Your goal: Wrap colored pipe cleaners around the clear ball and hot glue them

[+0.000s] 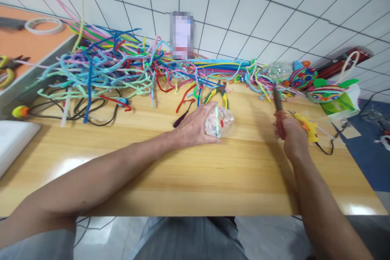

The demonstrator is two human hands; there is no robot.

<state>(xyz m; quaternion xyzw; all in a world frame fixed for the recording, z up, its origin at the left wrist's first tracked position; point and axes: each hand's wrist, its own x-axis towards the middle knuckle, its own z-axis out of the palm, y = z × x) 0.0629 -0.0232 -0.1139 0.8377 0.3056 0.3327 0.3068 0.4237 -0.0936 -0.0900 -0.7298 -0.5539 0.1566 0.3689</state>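
Note:
My left hand (195, 128) is closed around a clear plastic ball (221, 122) with coloured bits inside and a pale green strip round it, resting on the wooden table (183, 170). My right hand (291, 134) grips the reddish handle of a slim tool (277, 99) whose dark metal shaft points up and away. A yellow glue gun (306, 125) lies just right of that hand. Yellow-and-green pliers (219, 92) lie beyond the ball.
A big tangle of coloured pipe cleaners (122, 65) covers the table's far side. Colourful craft ornaments (323, 87) and another clear ball (279, 71) sit far right. Black cables (91, 109) lie at left, a white object (14, 138) at the left edge, tape (42, 25) on an orange surface.

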